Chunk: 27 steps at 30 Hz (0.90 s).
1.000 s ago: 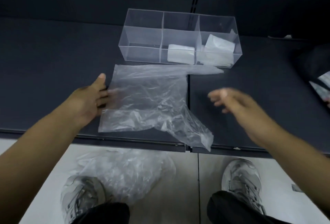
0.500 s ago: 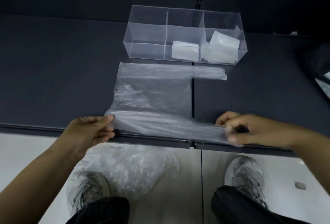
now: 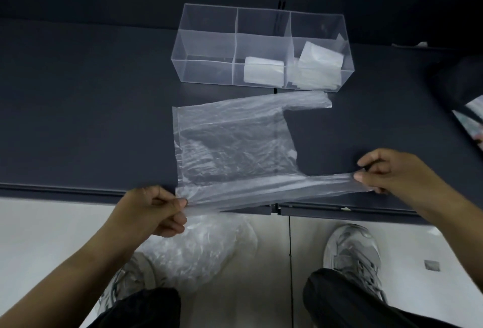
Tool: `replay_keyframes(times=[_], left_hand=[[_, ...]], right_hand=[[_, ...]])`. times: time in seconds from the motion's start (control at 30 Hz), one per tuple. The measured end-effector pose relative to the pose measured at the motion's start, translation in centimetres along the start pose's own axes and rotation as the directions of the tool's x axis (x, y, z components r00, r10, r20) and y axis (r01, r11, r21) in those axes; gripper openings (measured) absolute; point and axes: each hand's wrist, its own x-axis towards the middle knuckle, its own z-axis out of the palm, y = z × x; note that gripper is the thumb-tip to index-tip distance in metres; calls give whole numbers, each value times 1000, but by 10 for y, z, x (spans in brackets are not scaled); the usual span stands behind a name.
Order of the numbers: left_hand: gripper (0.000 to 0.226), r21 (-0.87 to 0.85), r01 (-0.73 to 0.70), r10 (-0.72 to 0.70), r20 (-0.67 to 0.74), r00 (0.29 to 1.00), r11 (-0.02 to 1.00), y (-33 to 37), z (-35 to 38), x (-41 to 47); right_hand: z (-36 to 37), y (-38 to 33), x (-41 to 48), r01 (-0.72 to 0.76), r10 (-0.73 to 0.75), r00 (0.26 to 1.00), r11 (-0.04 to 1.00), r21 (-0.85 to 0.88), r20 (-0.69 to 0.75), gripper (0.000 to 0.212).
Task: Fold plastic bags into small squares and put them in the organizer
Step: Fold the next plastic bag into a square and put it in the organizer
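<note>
While both hands have its near edge pinched, the plastic bag (image 3: pixel 230 144) lies flat on the bench (image 3: pixel 78 118), between the person and the organizer (image 3: pixel 203 66). Grip check: the left hand (image 3: pixel 154 212) has thumb and curled fingers pinching the bag's near left corner, right at the bench's front edge and mostly hanging off it. The right hand (image 3: pixel 389 173) has thumb and fingertips pinching the end of the near handle (image 3: pixel 326 183), over the bench. The strip between them is pulled taut; it looks slightly lifted, can't confirm. The bag's long axis runs left-right, parallel to the bench's front edge and the organizer's long side. Sealed bottom is on the left and handles are on the right, with the far handle (image 3: pixel 305 100) just in front of the organizer, apparently not touching. So the rest of the bag lies straight ahead of both hands, away from the body. My read: the step in hand is the first lengthwise fold, near edge carried forward onto the far edge. Both hands need to travel together or the strip skews. The right hand sits a bit further forward, so it's marginally nearer the far edge. The organizer holds one folded square (image 3: pixel 264 70) in the middle compartment and a stack (image 3: pixel 318 61) in the right one. Loose bags (image 3: pixel 206 246) sit on the floor (image 3: pixel 52 223) by the shoes (image 3: pixel 350 252).
</note>
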Motion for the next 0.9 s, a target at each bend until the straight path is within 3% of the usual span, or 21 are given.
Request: replay_keyframes(times=[0.07, 0.1, 0.13, 0.2, 0.27, 0.3, 0.37, 0.43, 0.47, 0.57, 0.73, 0.9], left_hand=[[26, 238, -31, 55, -97, 994, 971, 4, -2, -1], [28, 430, -76, 172, -190, 966, 900, 5, -4, -1], [28, 585, -124, 338, -272, 901, 801, 7, -4, -1], [18, 700, -309, 649, -285, 705, 644, 18, 5, -4], [10, 742, -467, 801, -157, 577, 482, 22, 21, 2], [22, 766, -488, 813, -77, 577, 418, 22, 29, 9], [49, 804, -468, 743, 50, 667, 366, 21, 38, 20], [70, 867, -405, 661, 126, 740, 289, 14, 39, 30], [77, 895, -380, 649, 147, 746, 234, 9, 37, 35], [79, 922, -339, 643, 147, 752, 186, 0, 31, 42], [77, 925, -337, 647, 151, 747, 174, -2, 29, 45], [82, 897, -382, 639, 163, 752, 221, 1, 27, 45]], right_hand=[[-1, -4, -4, -42, 16, 993, 973, -226, -119, 25], [0, -11, -5, -51, -23, 978, 938, -342, -209, 28], [4, -20, -7, -14, -119, 949, 909, -416, -292, 30], [29, -47, -15, 208, -402, 848, 852, -480, -345, 28], [71, -82, -27, 453, -577, 795, 769, -452, -186, 32], [96, -98, -34, 558, -623, 781, 731, -393, -50, 37], [144, -118, -41, 700, -684, 708, 647, -301, 177, 47], [173, -119, -36, 748, -698, 655, 550, -371, 288, 53], [179, -114, -29, 731, -683, 664, 509, -455, 304, 57], [167, -85, -10, 617, -640, 727, 451, -645, 248, 70], [114, -29, -6, 380, -503, 861, 549, -744, 69, 80], [86, -26, -7, 184, -396, 911, 643, -743, -117, 94]])
